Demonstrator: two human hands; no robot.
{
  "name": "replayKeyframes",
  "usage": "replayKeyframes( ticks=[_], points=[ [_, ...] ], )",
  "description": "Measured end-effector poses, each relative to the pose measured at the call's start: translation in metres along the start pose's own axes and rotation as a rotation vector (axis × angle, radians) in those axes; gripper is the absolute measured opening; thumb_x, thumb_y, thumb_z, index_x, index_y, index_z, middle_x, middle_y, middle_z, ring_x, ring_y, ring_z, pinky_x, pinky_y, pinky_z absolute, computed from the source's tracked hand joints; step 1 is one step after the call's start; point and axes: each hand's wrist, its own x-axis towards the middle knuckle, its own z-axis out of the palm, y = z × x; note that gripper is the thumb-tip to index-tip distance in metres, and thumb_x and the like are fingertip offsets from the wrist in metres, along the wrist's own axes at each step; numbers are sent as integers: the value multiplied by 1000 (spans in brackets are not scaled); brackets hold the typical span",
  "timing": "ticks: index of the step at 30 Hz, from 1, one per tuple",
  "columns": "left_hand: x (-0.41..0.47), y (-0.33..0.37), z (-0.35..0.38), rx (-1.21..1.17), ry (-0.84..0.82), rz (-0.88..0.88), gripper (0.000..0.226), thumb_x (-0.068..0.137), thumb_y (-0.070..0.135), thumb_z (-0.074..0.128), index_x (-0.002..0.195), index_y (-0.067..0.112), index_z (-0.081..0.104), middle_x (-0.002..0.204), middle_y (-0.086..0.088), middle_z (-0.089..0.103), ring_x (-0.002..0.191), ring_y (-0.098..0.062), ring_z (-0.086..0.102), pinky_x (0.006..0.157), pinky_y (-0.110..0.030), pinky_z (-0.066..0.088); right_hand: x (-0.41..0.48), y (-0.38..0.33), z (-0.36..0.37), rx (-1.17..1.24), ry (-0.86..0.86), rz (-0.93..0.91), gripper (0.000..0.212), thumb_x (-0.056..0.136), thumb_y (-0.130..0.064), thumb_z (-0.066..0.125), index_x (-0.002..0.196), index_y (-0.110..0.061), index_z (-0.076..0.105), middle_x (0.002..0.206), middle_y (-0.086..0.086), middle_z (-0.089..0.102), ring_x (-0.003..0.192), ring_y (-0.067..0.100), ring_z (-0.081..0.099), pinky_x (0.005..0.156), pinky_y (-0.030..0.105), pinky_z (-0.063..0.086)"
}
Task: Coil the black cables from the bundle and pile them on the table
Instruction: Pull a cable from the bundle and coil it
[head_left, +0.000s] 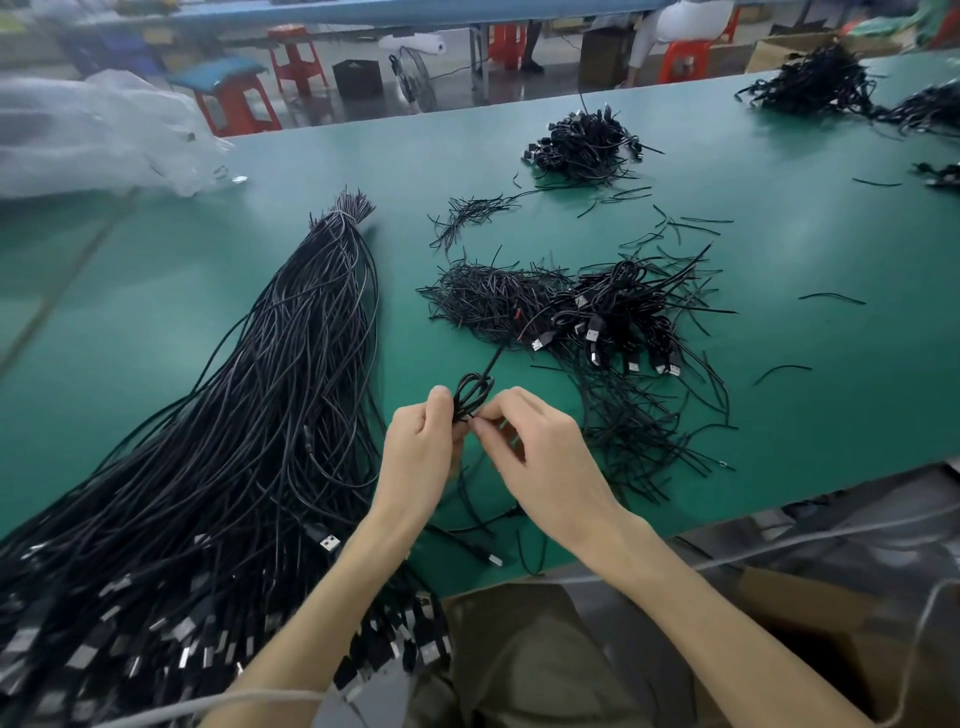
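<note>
Two-handed, held one small coil (470, 396) of black cable just above the counter (779, 374), low in the middle of the frame. Had the left hand (415, 452) with its grip wrapped round the coil's lower end, and the right hand (543, 452) with a narrow grip, thumb and forefinger pinched at that same waist. Could not tell whether that pinch sat on the cable's tail or on a thin tie. Saw loops already formed and one loose end pointing up toward the heap of short thin strands (488, 296) at centre.

Judged this as the binding step for one cable: winding done, fastening not yet finished. Called, on that reading, for cinching the waist tight without letting the loops spring open. After that, for dropping the coil onto the pile of coiled USB cables (618, 317) right of centre.

Plenty left to do, going by the long bundle (249, 415) of uncoiled cables stretched down the left side, tied at its top.
</note>
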Motion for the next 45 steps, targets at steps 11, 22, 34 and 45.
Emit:
replayKeyframes(
  ticks=[11,22,34,45],
  points=[
    [-4,17,-35,134,-338,177,27,110,15,44,131,12,59,94,-6,77,70,-29,73,60,-36,58,6,13,-13,-139,44,15,16,91,-10,64,81,-14,53,78,-5,51,65,18,47,62,40,46],
    [13,33,-49,445,-366,632,37,95,33,65,131,26,68,142,16,59,136,-5,51,112,-25,42,13,-3,-25,110,37,-147,22,90,-2,66,82,-15,51,79,-13,48,69,9,47,64,16,34],
    [13,41,-30,106,-241,153,17,108,22,51,114,11,62,55,-2,61,48,-25,60,50,-31,50,14,-9,-21,-405,200,-368,17,93,-3,60,76,-7,56,72,2,50,61,23,44,62,39,46],
    [13,28,-41,293,-356,409,71,83,-31,51,130,19,68,121,-2,60,109,-14,60,78,-41,56,12,-1,-21,126,64,-25,21,90,-3,65,78,-16,55,74,-14,50,65,13,46,62,15,34]
  ],
)
